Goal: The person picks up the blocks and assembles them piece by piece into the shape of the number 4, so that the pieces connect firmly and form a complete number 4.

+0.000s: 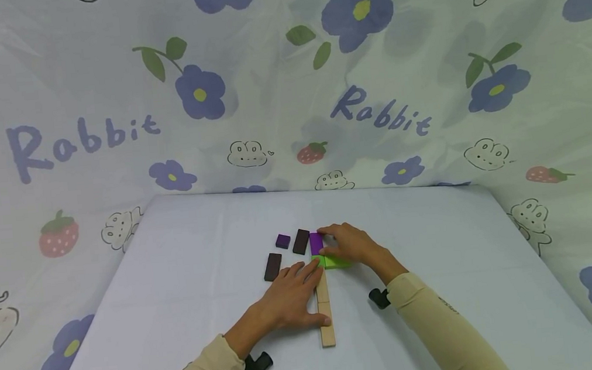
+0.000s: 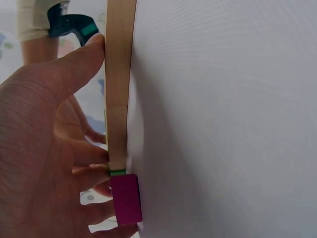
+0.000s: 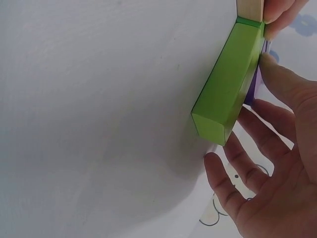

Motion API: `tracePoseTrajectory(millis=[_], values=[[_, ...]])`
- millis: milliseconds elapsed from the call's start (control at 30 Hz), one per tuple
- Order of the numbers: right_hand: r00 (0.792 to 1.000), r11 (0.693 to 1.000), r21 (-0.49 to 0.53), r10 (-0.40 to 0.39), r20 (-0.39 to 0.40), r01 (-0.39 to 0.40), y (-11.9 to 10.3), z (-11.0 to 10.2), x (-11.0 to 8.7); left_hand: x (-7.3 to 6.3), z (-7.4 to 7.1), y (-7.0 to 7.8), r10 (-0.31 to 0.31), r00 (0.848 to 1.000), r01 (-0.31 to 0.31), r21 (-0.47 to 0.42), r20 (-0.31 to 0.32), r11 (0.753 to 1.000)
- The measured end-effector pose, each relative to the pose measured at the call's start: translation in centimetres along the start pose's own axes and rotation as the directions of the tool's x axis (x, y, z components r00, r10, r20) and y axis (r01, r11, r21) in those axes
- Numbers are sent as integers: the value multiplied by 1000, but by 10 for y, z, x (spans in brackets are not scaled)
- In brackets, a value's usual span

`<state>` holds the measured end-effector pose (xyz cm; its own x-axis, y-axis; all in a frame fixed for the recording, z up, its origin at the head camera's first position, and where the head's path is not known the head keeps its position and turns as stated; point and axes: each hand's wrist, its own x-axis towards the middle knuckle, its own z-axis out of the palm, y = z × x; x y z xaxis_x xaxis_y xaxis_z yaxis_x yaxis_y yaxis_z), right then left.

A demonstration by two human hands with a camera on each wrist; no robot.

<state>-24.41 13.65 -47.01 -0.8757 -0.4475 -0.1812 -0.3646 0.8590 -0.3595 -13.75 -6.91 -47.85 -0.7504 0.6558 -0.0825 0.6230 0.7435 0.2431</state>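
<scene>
A purple block (image 1: 316,243) lies at the far end of a straight row of blocks. My right hand (image 1: 353,243) pinches it lengthwise, thumb at the near end and index finger at the far end. Just below it, a green block (image 3: 230,74) sticks out to the right under that hand. Two light wooden blocks (image 1: 326,326) continue the row toward me. My left hand (image 1: 290,297) is spread along the row's left side, thumb at the wood (image 2: 119,54) and index fingertip by the green part; its fingers are mostly straight.
Left of the row lie two dark brown blocks (image 1: 273,267) and a small dark purple block (image 1: 283,241). All stand on a white table (image 1: 200,234), with a printed cloth (image 1: 277,92) hanging behind. Black wrist devices (image 1: 259,365) are on both forearms.
</scene>
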Motion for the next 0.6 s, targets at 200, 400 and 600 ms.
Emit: tracePoseTrajectory(millis=[200,400,600], values=[[1000,1000,-13,-4,-10,4,1,1,-1,1,0,0,0,1000,0,-5,-2,1000],[1000,1000,-8,-15,-15,15,1,2,-1,0,1,0,2,1000,-2,6,-3,1000],[1000,1000,-12,-16,-17,15,1,2,-1,0,1,0,7,1000,-7,10,-7,1000]])
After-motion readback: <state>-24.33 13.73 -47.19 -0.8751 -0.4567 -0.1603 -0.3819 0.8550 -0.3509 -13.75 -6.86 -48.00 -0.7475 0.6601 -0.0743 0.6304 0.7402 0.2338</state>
